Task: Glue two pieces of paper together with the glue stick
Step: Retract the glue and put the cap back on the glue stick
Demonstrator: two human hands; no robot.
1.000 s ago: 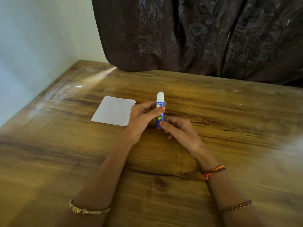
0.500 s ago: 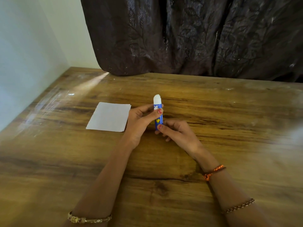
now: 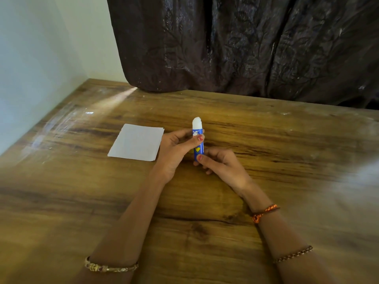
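A blue glue stick (image 3: 198,146) stands upright over the middle of the wooden table (image 3: 82,191), uncapped, with white glue showing at its top. My left hand (image 3: 174,150) pinches the upper part of the tube between thumb and fingers. My right hand (image 3: 219,162) grips the tube's base from the right. White paper (image 3: 136,142) lies flat on the table just left of my left hand; a second sheet's edge shows under its right side. Neither hand touches the paper.
A dark patterned curtain (image 3: 246,48) hangs along the table's far edge. A pale wall (image 3: 30,68) runs along the table's left side. No cap of the glue stick is in sight.
Both hands keep the same hold on the glue stick. The view shifted slightly; more white glue may stand above the tube than a second ago.
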